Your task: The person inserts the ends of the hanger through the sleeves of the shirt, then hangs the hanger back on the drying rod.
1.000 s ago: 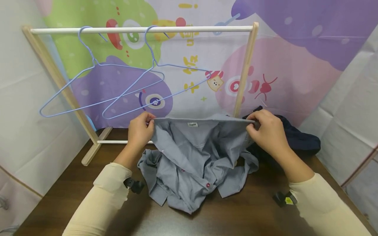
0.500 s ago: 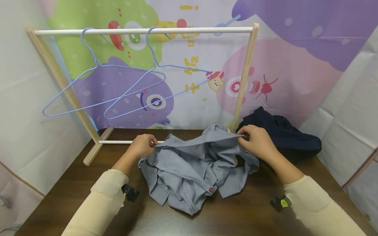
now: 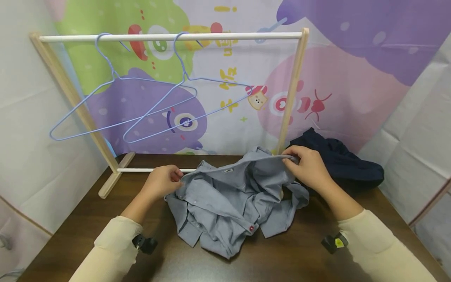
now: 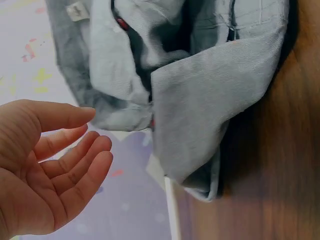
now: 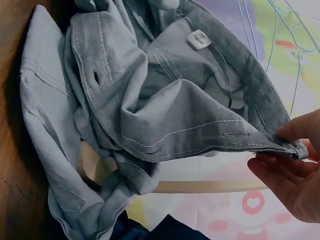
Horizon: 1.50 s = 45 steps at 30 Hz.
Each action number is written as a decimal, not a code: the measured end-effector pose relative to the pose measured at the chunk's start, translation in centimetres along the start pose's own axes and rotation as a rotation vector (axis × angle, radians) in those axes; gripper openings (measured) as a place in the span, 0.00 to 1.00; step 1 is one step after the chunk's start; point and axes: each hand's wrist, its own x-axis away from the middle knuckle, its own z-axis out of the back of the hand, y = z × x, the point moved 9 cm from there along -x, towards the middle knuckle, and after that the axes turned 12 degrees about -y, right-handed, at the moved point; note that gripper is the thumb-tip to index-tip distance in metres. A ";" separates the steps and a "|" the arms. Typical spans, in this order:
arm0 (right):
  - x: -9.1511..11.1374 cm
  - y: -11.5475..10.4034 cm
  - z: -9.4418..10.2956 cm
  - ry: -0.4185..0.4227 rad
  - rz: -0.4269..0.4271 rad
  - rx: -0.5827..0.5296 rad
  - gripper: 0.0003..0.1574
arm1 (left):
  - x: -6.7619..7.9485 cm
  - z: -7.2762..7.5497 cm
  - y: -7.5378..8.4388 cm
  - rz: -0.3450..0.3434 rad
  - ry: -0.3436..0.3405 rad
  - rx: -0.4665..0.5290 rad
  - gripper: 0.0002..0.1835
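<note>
A grey button-up shirt [image 3: 222,203] lies bunched on the table, its collar edge raised toward the back. My right hand [image 3: 308,166] pinches one end of that collar between thumb and fingers; the right wrist view shows the pinched corner near a buttonhole of the shirt [image 5: 185,115]. Beside the opposite end is my left hand [image 3: 162,182]. In the left wrist view, the fingers of this left hand [image 4: 62,170] are loosely bent with nothing between them, a small gap away from the cloth. A white label [image 5: 199,40] shows inside the collar.
Behind the shirt stands a rack with a white top rail [image 3: 232,36] and wooden legs. Two blue wire hangers [image 3: 155,109] hang from it. A dark navy garment [image 3: 341,164] lies in a heap at the right. Under everything is a brown table [image 3: 282,258].
The shirt's collar edge has come down from its stretched, raised position. My left hand has let go of the collar and drawn slightly left, while my right hand keeps its pinch.
</note>
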 end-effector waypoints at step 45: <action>1.3 -1.7 0.7 0.056 0.122 -0.001 0.10 | 10.4 21.9 -1.1 -0.048 0.714 -0.272 0.17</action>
